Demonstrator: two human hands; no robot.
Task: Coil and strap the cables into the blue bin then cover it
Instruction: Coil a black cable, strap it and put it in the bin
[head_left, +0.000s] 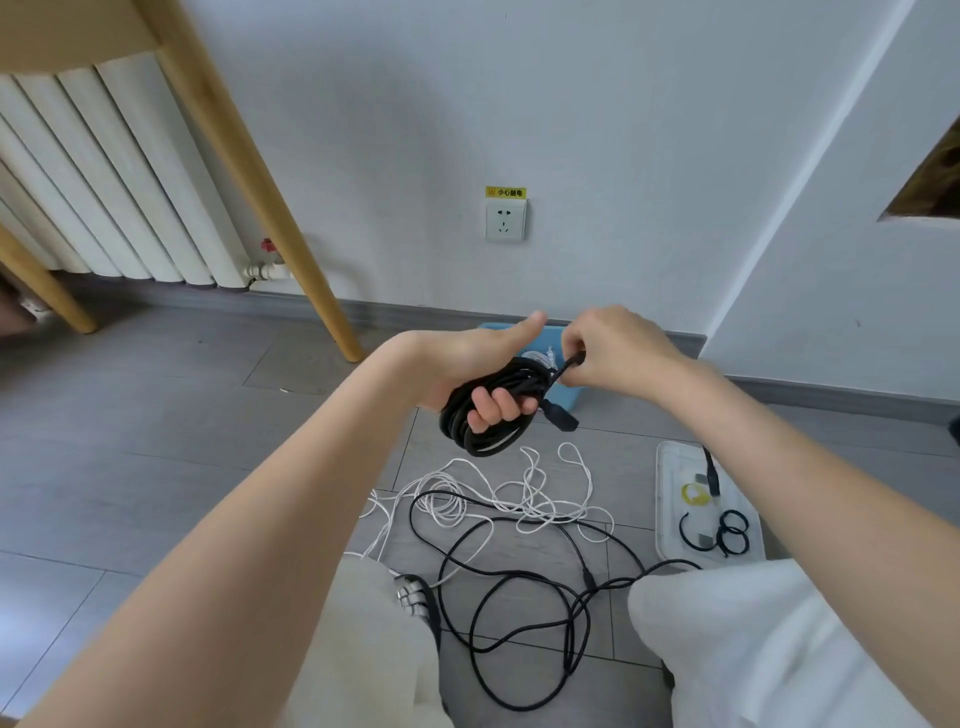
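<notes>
Grey floor tiles run up to a white wall with a socket (505, 220), and I'm crouched over the mess. My left hand (470, 371) has its grip closed around a black cable coil (485, 415) — fingers curled through the loops, thumb sticking up. My right hand (605, 348) pinches the cable's loose end at the coil's upper edge. I judge the coil light and floppy but springy, so it should be held across all the loops or they slide apart. The blue bin (566, 400) sits just behind both hands by the wall. Loose white cable (524, 493) and black cable (519, 613) sprawl on the floor, and a clear lid (670, 499) lies to the right, carrying straps (732, 530).
</notes>
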